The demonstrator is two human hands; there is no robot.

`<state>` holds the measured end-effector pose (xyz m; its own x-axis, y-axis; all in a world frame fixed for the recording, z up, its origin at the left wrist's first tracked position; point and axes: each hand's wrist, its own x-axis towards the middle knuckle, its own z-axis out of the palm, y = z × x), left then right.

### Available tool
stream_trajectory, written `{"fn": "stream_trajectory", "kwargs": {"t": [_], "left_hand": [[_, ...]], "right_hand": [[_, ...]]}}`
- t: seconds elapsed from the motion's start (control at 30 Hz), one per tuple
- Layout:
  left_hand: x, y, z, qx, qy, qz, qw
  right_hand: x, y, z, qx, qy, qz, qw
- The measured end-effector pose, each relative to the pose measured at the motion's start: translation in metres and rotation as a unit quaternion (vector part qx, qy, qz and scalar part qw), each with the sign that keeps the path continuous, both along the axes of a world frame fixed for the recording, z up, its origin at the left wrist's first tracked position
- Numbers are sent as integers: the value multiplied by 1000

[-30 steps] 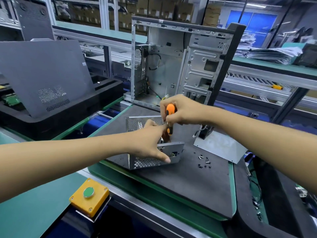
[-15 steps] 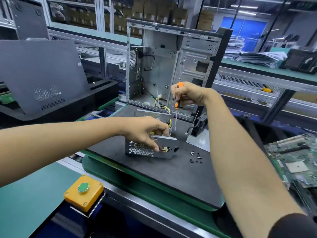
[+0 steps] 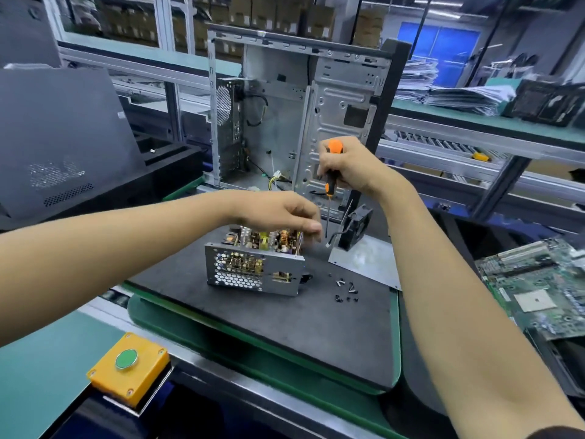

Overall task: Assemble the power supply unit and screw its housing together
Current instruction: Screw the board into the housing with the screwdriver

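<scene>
The power supply unit (image 3: 253,270), a perforated metal box, stands on the black mat (image 3: 285,321) with its top open and its circuit board showing. My left hand (image 3: 278,213) reaches over it, and its curled fingers grip the unit's upper right edge. My right hand (image 3: 348,166) is raised above and behind the unit and grips an orange and black screwdriver (image 3: 330,172) upright. The screwdriver's tip hangs beside my left fingertips. Several small black screws (image 3: 346,289) lie loose on the mat to the right of the unit.
A black fan (image 3: 356,228) stands on a metal cover plate (image 3: 370,264) right of the unit. An open PC case (image 3: 300,115) stands behind. A green motherboard (image 3: 538,289) lies at the right, a yellow button box (image 3: 129,365) at the front left, a grey panel (image 3: 60,134) at the left.
The unit has been turned, so its open top and circuit board now face up. My right hand has lifted the screwdriver off it. My left hand shifted to the upper right edge.
</scene>
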<state>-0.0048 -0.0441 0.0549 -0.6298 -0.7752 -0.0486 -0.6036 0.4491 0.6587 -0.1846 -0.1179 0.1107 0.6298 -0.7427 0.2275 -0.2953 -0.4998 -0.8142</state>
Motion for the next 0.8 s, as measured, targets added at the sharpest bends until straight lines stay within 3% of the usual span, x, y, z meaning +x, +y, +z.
{"fn": "stream_trajectory", "kwargs": {"t": [0.13,0.23,0.63,0.8], "left_hand": [[-34,-28,-4,7,-187,-64,980],[-50,-43,-17,27,-239,-72,968],[-55,-48,-51,-138,-219,-26,966],[-54,-45,-48,-89,-171,-57,980]], "right_hand": [[-17,-10,-4,-6,12,-13,1000],[-27,-16,-7,11,6,-12,1000],[-35,-24,-16,29,11,10,999],[-39,-23,-17,28,3,8,1000]]}}
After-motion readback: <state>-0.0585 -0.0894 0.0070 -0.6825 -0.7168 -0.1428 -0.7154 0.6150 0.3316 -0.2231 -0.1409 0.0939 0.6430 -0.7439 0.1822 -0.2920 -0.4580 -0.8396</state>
